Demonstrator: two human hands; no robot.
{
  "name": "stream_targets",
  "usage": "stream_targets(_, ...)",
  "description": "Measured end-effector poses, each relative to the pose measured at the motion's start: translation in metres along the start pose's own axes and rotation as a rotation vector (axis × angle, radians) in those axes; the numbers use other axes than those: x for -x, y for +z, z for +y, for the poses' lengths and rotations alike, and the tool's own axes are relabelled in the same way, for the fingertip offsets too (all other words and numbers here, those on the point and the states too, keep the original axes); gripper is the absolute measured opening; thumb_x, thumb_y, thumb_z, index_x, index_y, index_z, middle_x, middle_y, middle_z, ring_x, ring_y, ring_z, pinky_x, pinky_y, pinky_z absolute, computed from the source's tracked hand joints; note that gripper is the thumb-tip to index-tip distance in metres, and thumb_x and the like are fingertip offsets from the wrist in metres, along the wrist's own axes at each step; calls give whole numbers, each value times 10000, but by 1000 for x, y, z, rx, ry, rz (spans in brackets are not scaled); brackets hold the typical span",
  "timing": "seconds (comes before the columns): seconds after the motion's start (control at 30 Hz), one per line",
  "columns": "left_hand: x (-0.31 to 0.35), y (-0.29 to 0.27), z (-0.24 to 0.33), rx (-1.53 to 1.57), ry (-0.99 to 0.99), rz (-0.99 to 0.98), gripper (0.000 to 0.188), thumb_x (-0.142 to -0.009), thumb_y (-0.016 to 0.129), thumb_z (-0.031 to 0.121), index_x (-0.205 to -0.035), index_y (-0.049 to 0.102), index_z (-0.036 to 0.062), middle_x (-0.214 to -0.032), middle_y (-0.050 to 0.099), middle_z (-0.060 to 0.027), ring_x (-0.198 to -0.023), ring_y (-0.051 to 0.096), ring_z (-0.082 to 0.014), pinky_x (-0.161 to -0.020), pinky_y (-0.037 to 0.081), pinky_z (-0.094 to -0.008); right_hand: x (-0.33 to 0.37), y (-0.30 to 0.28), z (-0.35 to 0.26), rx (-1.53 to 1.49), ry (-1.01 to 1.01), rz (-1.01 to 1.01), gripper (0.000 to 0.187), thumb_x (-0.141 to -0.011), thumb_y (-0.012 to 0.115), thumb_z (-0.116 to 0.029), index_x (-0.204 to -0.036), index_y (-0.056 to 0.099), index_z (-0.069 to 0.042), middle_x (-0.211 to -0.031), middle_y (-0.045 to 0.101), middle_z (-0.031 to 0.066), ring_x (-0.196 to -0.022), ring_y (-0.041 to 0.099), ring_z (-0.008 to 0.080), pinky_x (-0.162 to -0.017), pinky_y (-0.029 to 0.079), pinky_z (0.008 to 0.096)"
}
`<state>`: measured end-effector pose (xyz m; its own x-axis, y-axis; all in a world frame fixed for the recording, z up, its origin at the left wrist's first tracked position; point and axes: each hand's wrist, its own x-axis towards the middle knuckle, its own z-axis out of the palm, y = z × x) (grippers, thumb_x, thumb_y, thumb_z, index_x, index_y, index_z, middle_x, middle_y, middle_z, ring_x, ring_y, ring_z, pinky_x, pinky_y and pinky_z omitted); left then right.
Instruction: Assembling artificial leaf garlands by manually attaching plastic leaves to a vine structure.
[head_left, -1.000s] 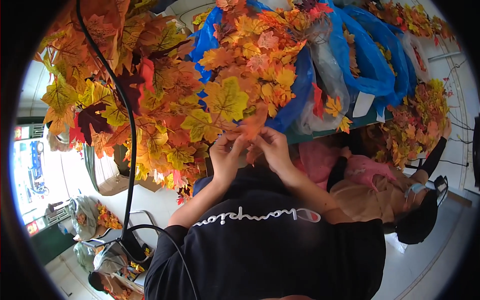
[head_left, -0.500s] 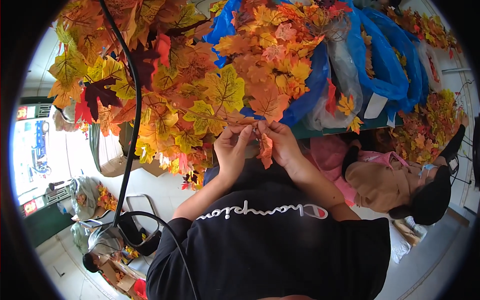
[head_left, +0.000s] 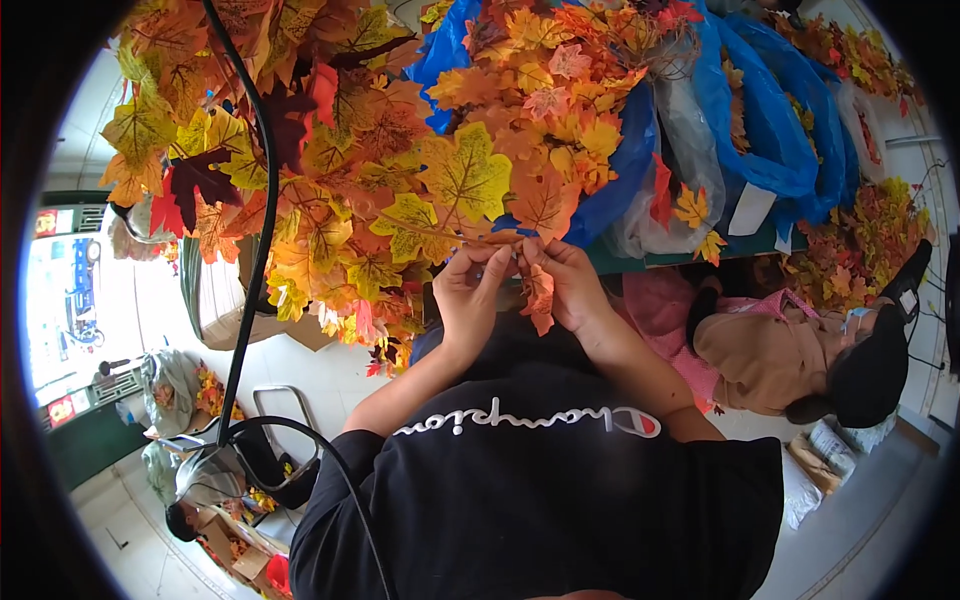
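My left hand and my right hand meet in front of my chest, fingers pinched. Between them runs the thin brown stem of an artificial maple-leaf garland, stretching off to the left. One orange leaf hangs down beside my right fingers. Just above the hands are a large yellow leaf and an orange leaf. The fingertips hide exactly where the stem and the hanging leaf meet. A dense heap of autumn leaves lies to the left of my hands.
Blue plastic bags and more leaves cover the green table. A black cable crosses the left side. A co-worker in a black cap is close at right; another person is at lower left.
My hands stay pinched on the stem and shift very slightly to the right. The yellow leaf above them moves a little to the right. The co-worker at right has shifted slightly.
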<state>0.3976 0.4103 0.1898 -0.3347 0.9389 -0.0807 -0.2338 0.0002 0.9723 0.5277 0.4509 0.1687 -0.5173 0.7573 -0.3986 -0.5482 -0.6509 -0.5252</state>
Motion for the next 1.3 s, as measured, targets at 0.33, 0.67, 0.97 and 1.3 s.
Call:
stream_targets(0.33,3,-6,1,18,2,27,89,-875,612,56,-858,591,-29,-808,652,-55,-721,637,-105,-690,509,-218,1,6,6,6,-41,-6,203,-880,620,-215,-925,618,-17,-823,606,29,-728,601,126,-676,510,280)
stream_targets(0.67,11,-16,-12,12,12,-42,84,-866,619,45,-855,614,-38,-810,654,-50,-727,623,-88,-687,504,-208,6,0,24,212,-162,80,176,-893,609,-195,-927,613,-23,-782,601,8,-687,570,83,-618,462,216)
stream_targets(0.97,16,3,-30,-78,-7,-174,85,-846,640,67,-860,648,-16,-704,643,-37,-644,608,-80,-589,478,-210,36,-17,27,195,-209,178,207,-905,582,-188,-979,581,6,-876,640,64,-775,626,124,-687,496,228)
stream_targets(1.3,15,10,-23,-34,-96,-349,128,-892,596,95,-898,598,-33,-743,638,-29,-655,597,-59,-584,498,-202,44,-17,31,-138,-226,140,247,-921,553,-218,-1033,554,3,-1003,619,86,-891,626,162,-750,502,259)
